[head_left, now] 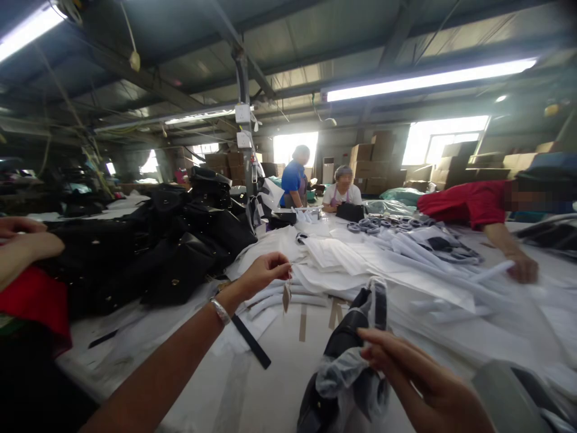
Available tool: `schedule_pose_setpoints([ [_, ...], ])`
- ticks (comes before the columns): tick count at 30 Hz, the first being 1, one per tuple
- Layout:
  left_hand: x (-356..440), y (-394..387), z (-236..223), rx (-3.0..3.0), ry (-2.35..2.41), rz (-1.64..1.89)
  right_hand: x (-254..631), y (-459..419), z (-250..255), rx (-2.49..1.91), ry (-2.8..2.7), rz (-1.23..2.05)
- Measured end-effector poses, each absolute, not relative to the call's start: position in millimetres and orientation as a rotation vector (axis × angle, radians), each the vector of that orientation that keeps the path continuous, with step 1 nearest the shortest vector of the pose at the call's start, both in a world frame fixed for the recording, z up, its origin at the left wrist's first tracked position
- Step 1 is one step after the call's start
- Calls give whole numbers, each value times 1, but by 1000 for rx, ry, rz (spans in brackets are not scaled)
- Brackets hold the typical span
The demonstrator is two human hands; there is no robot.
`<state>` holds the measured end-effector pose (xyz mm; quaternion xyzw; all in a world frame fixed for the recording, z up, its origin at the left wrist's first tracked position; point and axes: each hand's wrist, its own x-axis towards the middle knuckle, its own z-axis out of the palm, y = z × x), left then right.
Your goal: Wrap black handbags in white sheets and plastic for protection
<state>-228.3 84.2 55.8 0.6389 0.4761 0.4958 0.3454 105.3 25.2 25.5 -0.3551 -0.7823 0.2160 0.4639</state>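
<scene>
My left hand (273, 267), with a silver bracelet at the wrist, is held over the table with thumb and finger pinched together. From the pinch a small brown hang tag (286, 297) dangles on a thin string. A black handbag (340, 343) lies in front of me, with clear plastic wrapping (340, 373) bunched over its side. Its wrapped handle (377, 304) stands up at the far end. My right hand (415, 373) comes in from the right, its fingers closed at the bag's edge beside the plastic; the exact spot gripped is partly hidden.
Black bags (180, 252) are heaped at left. White foam sheets (351, 258) and rolls cover the table's middle. A black strip (250, 340) lies near my left forearm; a grey device (514, 397) sits at lower right. Co-workers stand at left, right (469, 201) and behind.
</scene>
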Motion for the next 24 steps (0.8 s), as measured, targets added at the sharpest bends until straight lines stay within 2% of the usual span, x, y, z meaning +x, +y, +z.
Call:
schedule_pose_setpoints([
  [4, -208, 75, 102, 1604, 1118, 1355, 55, 65, 63, -712, -1946, 699],
  [8, -189, 65, 124, 1589, 1025, 1353, 14, 92, 72, -582, -1901, 1013],
  [18, -177, 50, 129, 1599, 1059, 1298, 23, 99, 79, -664, -1785, 1321],
  [24, -193, 62, 116, 1628, 1150, 1270, 19, 119, 71, -714, -1702, 1418],
])
